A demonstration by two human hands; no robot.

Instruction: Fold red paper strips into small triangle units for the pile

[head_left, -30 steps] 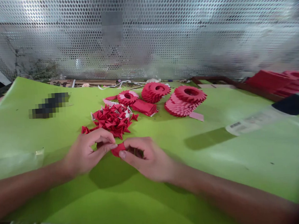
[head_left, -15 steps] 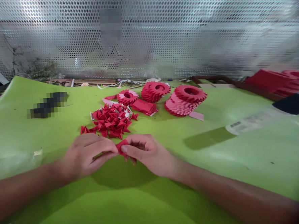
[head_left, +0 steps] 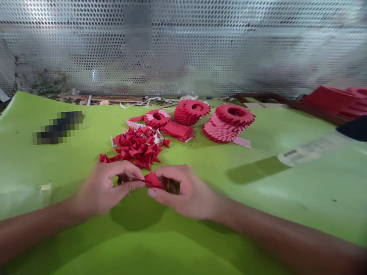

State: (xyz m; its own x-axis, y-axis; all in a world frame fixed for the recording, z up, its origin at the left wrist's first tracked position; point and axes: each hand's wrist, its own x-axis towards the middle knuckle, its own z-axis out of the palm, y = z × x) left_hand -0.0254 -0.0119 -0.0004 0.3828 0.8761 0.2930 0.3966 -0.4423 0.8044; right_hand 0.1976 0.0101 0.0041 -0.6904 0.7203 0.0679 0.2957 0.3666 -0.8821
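Between my hands, above the green table [head_left: 137,256], is a small folded piece of red paper [head_left: 153,180]. My left hand [head_left: 104,188] pinches its left edge with thumb and finger. On the other side, my right hand [head_left: 185,191] has its fingers bent around the paper's right end, the thumb a little below it. Just beyond my hands lies a pile of red folded paper pieces [head_left: 139,146]. Behind and to the right of the pile rests a stack of flat red paper [head_left: 178,130].
Red and pink paper rings [head_left: 157,118] stand farther back, one a taller stack [head_left: 228,124]. A dark blurred object [head_left: 57,127] lies at the left. At the right are a clear dark-ended cylinder [head_left: 314,148] and more red paper [head_left: 333,100]. A perforated metal sheet [head_left: 196,41] rises behind.
The red paper has turned and shows a larger face. My right thumb has moved off its front to below it. My left thumb and finger have changed their hold.
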